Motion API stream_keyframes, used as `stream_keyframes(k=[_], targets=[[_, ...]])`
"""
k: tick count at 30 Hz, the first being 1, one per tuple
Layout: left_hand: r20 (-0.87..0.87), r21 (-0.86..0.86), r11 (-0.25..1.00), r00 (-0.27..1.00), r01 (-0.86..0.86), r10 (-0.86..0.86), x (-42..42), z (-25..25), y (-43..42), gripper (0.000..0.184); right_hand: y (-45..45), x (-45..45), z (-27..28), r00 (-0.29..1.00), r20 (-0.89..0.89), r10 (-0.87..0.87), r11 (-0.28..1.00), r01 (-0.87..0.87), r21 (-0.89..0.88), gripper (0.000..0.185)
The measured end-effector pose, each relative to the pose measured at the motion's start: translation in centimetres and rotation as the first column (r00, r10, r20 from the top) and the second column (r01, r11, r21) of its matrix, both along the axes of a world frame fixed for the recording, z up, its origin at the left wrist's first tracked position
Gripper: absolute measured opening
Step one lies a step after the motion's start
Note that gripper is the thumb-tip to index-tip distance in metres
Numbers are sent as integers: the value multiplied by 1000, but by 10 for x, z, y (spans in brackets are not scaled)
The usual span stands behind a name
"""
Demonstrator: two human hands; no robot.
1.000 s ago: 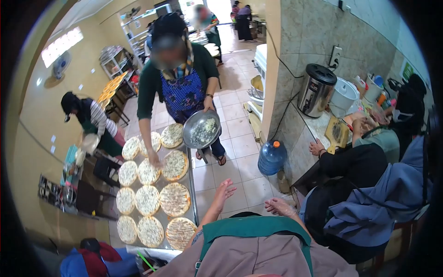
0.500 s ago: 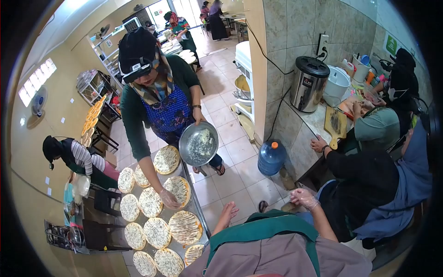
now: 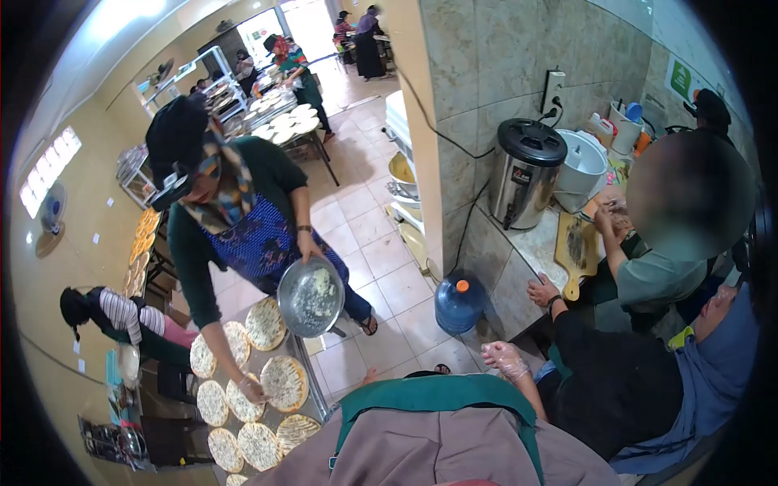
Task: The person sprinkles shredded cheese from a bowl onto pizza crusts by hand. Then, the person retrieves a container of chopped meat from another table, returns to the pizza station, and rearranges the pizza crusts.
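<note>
My right hand [image 3: 504, 359], in a clear plastic glove, hangs in the air right of my green apron [image 3: 438, 395]. Its fingers are loosely bent and partly apart, with nothing visible in them. Only a sliver of my left hand [image 3: 369, 377] shows above the apron's left edge; its fingers are hidden. To the left, a metal table [image 3: 312, 360] bears several round pizzas [image 3: 285, 383] topped with white shreds; one pizza [image 3: 297, 429] shows pale stripes. Across it, a co-worker's gloved hand [image 3: 252, 389] touches a pizza, while their other hand holds a metal bowl [image 3: 311, 297] of white shreds.
A blue water jug [image 3: 459, 305] stands on the tiled floor ahead. On the right counter are a steel urn [image 3: 528, 174], a white bucket [image 3: 580, 168] and a wooden board [image 3: 576, 251]. Co-workers [image 3: 624, 348] sit close on my right. Further pizzas lie on back tables.
My view has shifted, and my left hand has dropped mostly behind the apron. My right hand is lower and nearer my body. The co-worker's gloved hand has moved from one pizza to another.
</note>
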State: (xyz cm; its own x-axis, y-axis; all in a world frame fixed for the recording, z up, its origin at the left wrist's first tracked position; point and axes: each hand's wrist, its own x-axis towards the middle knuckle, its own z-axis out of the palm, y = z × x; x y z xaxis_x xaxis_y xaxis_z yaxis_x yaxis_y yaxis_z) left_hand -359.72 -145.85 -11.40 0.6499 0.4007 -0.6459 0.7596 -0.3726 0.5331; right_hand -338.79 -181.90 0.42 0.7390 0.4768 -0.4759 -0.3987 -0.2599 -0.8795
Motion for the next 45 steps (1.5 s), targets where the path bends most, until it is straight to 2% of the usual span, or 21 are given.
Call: stream_keyframes(k=[5, 6, 8, 11, 14, 16, 17, 20, 21, 24, 26, 28, 31, 33, 34, 37, 40, 41, 42, 44, 45], targets=[[-105, 247, 944, 974, 221, -200, 35, -33, 33, 79, -8, 31, -64, 995, 97, -37, 999, 39, -18, 33], [-80, 274, 931, 970, 242, -229, 47, -32, 39, 79, -5, 36, -64, 994, 92, -62, 998, 64, -19, 33], [-4, 309, 914, 961, 263, -276, 71, -35, 43, 79, -3, 40, -59, 958, 253, -135, 977, 172, -127, 34], [249, 294, 934, 927, 203, -279, 119, -22, 38, 78, -4, 53, -53, 955, 275, -112, 971, 164, -176, 34], [538, 167, 971, 810, 169, -233, 184, 18, 26, 78, 5, 63, -67, 927, 349, -135, 973, 191, -130, 35], [636, -53, 984, 766, 171, -99, 230, 63, 16, 78, 19, 60, -29, 939, 281, -197, 960, 243, -138, 37], [613, -250, 956, 789, 152, 35, 255, 103, 3, 75, 27, 60, -6, 942, 248, -227, 952, 268, -146, 38], [704, -296, 910, 710, 292, 1, 314, 136, 9, 69, 47, 72, 21, 935, -25, -354, 924, 353, 147, 45], [738, -296, 889, 674, 350, -20, 326, 156, 8, 67, 51, 79, 39, 940, -104, -325, 911, 341, 233, 57], [807, -256, 838, 583, 482, -89, 347, 207, 7, 60, 73, 101, 78, 875, -261, -407, 576, 468, 670, 71], [828, -250, 804, 550, 540, -111, 354, 234, 5, 57, 86, 118, 107, 856, -301, -419, 387, 469, 794, 83], [832, -287, 761, 546, 582, -104, 355, 254, 4, 54, 93, 133, 128, 873, -270, -405, 264, 395, 880, 90], [828, -385, 690, 559, 613, -34, 364, 257, 6, 52, 97, 149, 143, 892, -212, -400, 149, 291, 945, 95], [840, -395, 668, 543, 631, -16, 366, 261, 10, 52, 103, 150, 154, 884, -167, -436, 141, 250, 958, 97], [847, -399, 658, 532, 638, -2, 367, 261, 10, 52, 105, 152, 158, 881, -140, -451, 142, 226, 964, 99], [907, -239, 695, 411, 678, -89, 369, 251, 3, 54, 122, 160, 165, 794, -277, -541, 108, 392, 913, 98], [892, 62, 635, 243, 770, -382, 368, 248, -9, 61, 140, 194, 123, 631, -240, -737, 300, 625, 720, 92], [853, 117, 603, 231, 789, -469, 366, 248, -15, 64, 154, 206, 111, 574, -219, -789, 351, 714, 606, 89], [807, 174, 562, 211, 808, -552, 365, 248, -21, 68, 169, 217, 99, 514, -181, -838, 379, 789, 483, 86], [727, 305, 578, 208, 757, -655, 362, 250, -31, 74, 193, 238, 49, 478, 112, -871, 488, 818, 304, 81], [716, 335, 603, 220, 724, -662, 366, 245, -30, 72, 206, 245, 48, 498, 152, -854, 521, 806, 283, 79]])
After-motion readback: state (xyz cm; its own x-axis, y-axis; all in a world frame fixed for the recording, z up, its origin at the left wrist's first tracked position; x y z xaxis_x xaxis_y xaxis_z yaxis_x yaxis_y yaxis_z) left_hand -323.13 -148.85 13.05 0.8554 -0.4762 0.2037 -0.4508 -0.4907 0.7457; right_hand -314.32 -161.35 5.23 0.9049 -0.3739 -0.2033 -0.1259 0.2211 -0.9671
